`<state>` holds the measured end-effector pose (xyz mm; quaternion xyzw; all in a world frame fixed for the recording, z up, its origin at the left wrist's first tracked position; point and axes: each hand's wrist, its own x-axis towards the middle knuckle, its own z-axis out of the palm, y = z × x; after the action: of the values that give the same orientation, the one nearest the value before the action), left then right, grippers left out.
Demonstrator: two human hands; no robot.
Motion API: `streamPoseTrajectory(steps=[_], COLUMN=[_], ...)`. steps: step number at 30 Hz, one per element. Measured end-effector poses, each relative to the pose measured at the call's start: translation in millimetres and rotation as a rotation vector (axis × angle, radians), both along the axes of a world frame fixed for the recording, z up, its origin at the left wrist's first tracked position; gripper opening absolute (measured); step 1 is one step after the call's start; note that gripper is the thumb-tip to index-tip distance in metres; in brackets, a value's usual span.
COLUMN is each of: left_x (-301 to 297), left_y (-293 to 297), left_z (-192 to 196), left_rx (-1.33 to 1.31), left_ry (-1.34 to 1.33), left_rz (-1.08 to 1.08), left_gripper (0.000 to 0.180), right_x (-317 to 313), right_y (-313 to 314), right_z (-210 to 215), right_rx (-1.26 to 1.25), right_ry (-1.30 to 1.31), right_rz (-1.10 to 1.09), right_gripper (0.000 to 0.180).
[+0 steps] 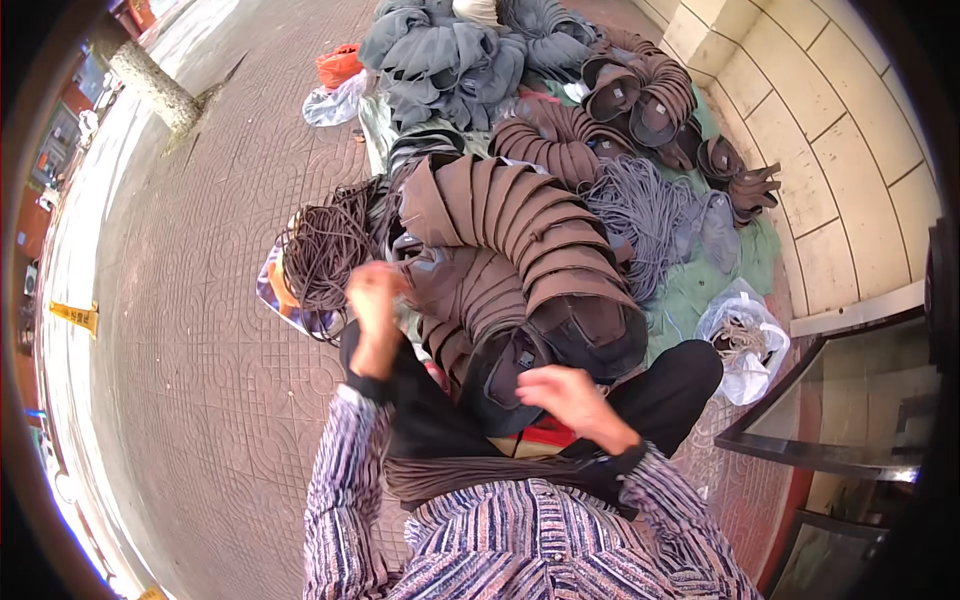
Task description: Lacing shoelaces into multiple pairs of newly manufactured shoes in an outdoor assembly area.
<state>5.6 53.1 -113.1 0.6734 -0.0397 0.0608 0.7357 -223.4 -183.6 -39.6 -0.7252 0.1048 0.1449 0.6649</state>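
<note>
Hovering left hand (375, 300): raised between the brown cord bundle (330, 240) and the brown stacks; motion blur hides the fingers, so I cannot tell whether the grip is released or clenched.
Right hand (575, 402): fingers pointing left toward the dark front piece (487, 385); they look bunched, but I cannot tell whether this grip holds or touches anything.
Long brown stack (510, 210): nested curved pieces arching ahead of the person, its dark open end just beyond the right hand.
Lower brown stack (455, 285): partly under the long one, the dark front piece at its near end, between the black-clad legs (680, 385).
Grey cords (640, 215): loose tangle right of the long stack, by a green cloth (690, 305).
Plastic bag (765, 383): right of the legs, pale cord inside.
Grey pile (440, 60): far end of the heap, an orange bag (340, 65) to its left.
Ground: patterned paving (220, 300).
</note>
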Motion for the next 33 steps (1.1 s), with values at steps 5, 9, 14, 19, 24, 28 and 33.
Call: streamPoseTrajectory(steps=[5, 9, 14, 19, 24, 28, 33], left_x=[94, 88, 67, 74, 55, 38, 2], left_y=[33, -27, -23, -41, -85, -103, -101], left_z=[-68, -90, -51, 34, -34, 85, 154], left_rx=[0.020, -0.498, -0.188, 0.388, -0.322, -0.039, -0.240], left_ry=[0.570, 0.927, 0.900, 0.416, 0.279, 0.606, 0.518], left_rz=[0.073, -0.268, -0.584, -0.891, -0.810, -0.994, -0.808], left_gripper=[0.014, 0.048, 0.058, 0.048, 0.045, 0.070, 0.074], right_x=[62, 75, 58, 20, 20, 4, 8], right_y=[72, 75, 48, -24, -19, -51, -20], right_z=[-57, -90, -82, -66, -51, 28, 66], right_rx=[-0.171, -0.505, -0.978, 0.280, 0.239, 0.590, 1.318], right_ry=[0.354, -0.009, 0.151, -0.014, -0.085, 0.023, -0.044], right_rz=[-0.335, -0.483, -0.389, -0.648, -0.743, -0.717, -0.750], right_gripper=[0.068, 0.074, 0.068, 0.034, 0.040, 0.049, 0.047])
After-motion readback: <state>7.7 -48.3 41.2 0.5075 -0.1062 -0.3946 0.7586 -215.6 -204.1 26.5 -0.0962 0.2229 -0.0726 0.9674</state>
